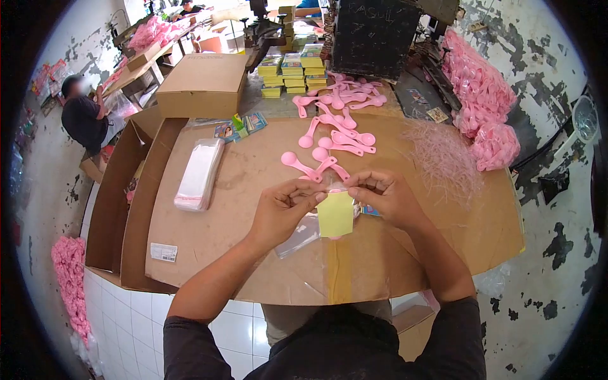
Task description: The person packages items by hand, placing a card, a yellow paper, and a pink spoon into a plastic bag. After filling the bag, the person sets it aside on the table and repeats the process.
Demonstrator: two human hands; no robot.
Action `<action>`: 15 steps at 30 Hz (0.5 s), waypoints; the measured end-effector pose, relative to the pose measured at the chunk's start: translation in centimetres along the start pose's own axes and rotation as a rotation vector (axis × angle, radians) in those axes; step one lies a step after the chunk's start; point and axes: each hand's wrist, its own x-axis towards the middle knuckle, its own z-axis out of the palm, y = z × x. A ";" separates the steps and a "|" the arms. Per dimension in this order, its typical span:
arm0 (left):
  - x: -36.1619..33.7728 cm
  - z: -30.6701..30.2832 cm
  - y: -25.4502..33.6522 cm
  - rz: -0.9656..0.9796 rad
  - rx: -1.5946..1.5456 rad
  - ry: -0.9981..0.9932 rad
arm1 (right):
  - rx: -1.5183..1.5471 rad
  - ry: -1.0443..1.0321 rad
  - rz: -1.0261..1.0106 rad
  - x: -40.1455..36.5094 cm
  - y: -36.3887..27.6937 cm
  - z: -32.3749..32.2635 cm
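Note:
My left hand (pixel 286 209) is closed in a pinch at the upper left of a clear plastic bag (pixel 333 183). My right hand (pixel 387 197) pinches its upper right. A plain yellow card (pixel 335 215) hangs between the two hands and seems to be inside the bag. Bits of pink show at the card's top and bottom edges; what they belong to is mostly hidden. Flat clear bags (pixel 299 237) lie beneath my left wrist. Just beyond my fingers are loose pink measuring spoons (pixel 301 166) on the cardboard tabletop (pixel 247 171).
A stack of clear bags (pixel 199 174) lies left, near a closed carton (pixel 201 82). Card stacks (pixel 292 73) stand at the back. Pink strands (pixel 443 155) and bagged pink items (pixel 478 88) are on the right. Another person (pixel 85 117) sits at far left.

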 end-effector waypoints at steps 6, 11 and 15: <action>0.1 -0.5 -1.1 0.055 0.072 -0.015 | 0.013 0.001 -0.043 -0.1 0.7 -0.4; 0.1 -0.9 -1.2 0.165 0.159 -0.049 | -0.089 -0.033 -0.150 -0.1 0.9 -1.0; 0.1 -1.3 -1.1 0.134 0.186 -0.079 | -0.210 -0.057 -0.155 -0.1 0.4 -1.5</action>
